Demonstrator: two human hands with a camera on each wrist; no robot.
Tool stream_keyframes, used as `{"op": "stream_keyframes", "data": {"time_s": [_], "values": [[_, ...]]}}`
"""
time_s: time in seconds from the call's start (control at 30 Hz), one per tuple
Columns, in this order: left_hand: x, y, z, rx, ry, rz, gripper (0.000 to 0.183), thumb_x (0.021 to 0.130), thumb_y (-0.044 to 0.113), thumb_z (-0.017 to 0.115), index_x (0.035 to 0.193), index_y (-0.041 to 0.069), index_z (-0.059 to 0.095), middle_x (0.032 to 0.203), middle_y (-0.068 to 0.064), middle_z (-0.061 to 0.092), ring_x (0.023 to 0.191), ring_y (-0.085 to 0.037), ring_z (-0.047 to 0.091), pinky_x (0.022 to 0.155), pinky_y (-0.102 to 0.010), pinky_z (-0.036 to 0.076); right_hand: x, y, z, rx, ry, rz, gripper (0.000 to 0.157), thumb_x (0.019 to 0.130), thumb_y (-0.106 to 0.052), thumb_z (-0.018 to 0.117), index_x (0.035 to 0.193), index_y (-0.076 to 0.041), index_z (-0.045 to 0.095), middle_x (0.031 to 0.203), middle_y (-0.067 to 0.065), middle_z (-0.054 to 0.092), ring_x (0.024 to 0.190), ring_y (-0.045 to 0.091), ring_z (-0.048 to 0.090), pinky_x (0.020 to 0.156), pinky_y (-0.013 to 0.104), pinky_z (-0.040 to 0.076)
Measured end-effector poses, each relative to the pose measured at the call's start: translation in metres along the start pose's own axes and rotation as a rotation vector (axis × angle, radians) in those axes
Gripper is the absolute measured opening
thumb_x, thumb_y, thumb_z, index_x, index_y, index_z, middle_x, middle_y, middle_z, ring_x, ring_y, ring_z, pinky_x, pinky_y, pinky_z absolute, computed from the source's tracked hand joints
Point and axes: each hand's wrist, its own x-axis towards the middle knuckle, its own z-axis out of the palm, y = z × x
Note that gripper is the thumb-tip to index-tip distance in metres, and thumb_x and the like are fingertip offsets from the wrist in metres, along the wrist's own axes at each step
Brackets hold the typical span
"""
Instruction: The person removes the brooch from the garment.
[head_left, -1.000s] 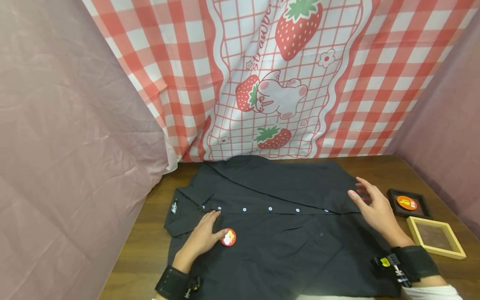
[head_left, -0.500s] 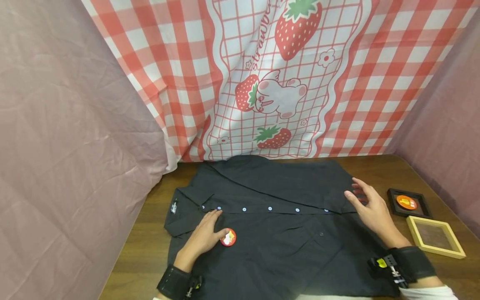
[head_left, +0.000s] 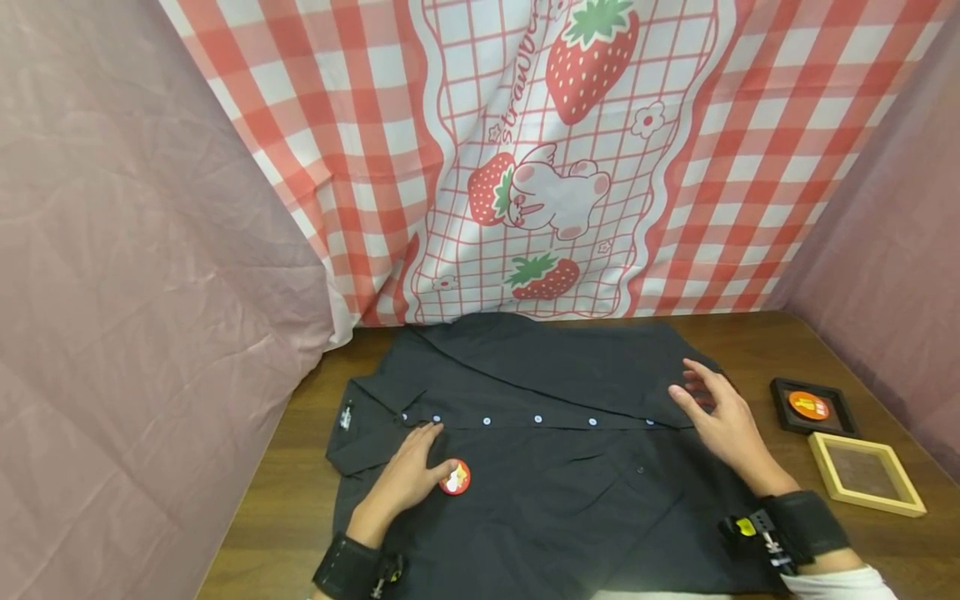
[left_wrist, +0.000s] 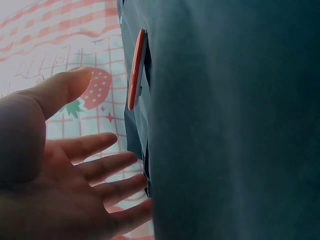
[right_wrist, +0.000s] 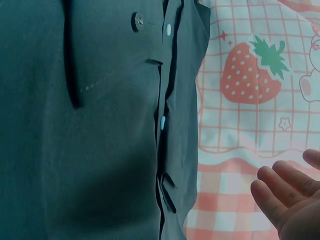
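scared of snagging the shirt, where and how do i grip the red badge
I'd probably pinch the red badge by its rim, left hand coming from the left: it is a thin disc, its edge standing off the shirt in the left wrist view.

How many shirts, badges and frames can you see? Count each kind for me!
Shirts: 1 (dark shirt)
Badges: 2 (red badge, orange badge)
Frames: 2 (black frame, yellow frame)
Total: 5
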Motion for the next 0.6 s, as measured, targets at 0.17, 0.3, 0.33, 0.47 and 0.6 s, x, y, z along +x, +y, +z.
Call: {"op": "stream_keyframes", "data": {"time_s": [0.17,0.3,0.33,0.47,0.6], "values": [[0.000,-0.001,-0.001,-0.005,0.003,-0.002,0.066,0.087,0.033,0.071,0.140,0.002,0.048,0.148,-0.021,0.045,0.142,-0.042,0.034,0.111,-0.061,0.031,0.001,-0.002,0.008,-0.020,-0.015,-0.008,0.053,0.096,-0.023,0.061,0.140,0.002,0.046,0.121,0.025,0.057,0.107,0.011,0.054,0.081,0.000,0.033],[-0.001,-0.001,-0.001,-0.007,-0.002,-0.003,0.067,0.087,0.033,0.071,0.141,0.002,0.047,0.149,-0.022,0.044,0.142,-0.042,0.034,0.112,-0.060,0.030,0.001,-0.004,0.012,-0.018,-0.035,-0.007,0.054,0.097,-0.023,0.060,0.142,0.001,0.043,0.123,0.025,0.055,0.108,0.038,0.055,0.082,0.005,0.036],[-0.001,-0.001,-0.001,-0.006,-0.001,-0.002,0.067,0.087,0.033,0.071,0.141,0.002,0.048,0.149,-0.022,0.044,0.142,-0.042,0.034,0.113,-0.060,0.030,0.001,-0.004,0.013,-0.017,-0.037,-0.006,0.054,0.097,-0.023,0.060,0.142,0.001,0.043,0.123,0.025,0.055,0.108,0.039,0.055,0.082,0.006,0.037],[-0.001,-0.002,-0.001,-0.003,0.003,0.005,0.067,0.087,0.033,0.071,0.141,0.001,0.048,0.148,-0.023,0.043,0.141,-0.042,0.035,0.113,-0.059,0.031,0.001,-0.006,0.015,-0.007,-0.042,-0.010,0.054,0.097,-0.023,0.060,0.143,0.001,0.043,0.124,0.024,0.054,0.109,0.037,0.054,0.083,0.005,0.036],[-0.001,-0.002,-0.001,0.003,0.007,0.005,0.067,0.087,0.034,0.071,0.141,0.002,0.048,0.148,-0.023,0.043,0.141,-0.042,0.036,0.112,-0.059,0.031,0.001,-0.008,0.016,0.001,-0.042,-0.015,0.054,0.097,-0.022,0.060,0.143,0.001,0.043,0.124,0.024,0.055,0.108,0.035,0.053,0.083,0.001,0.032]]}}
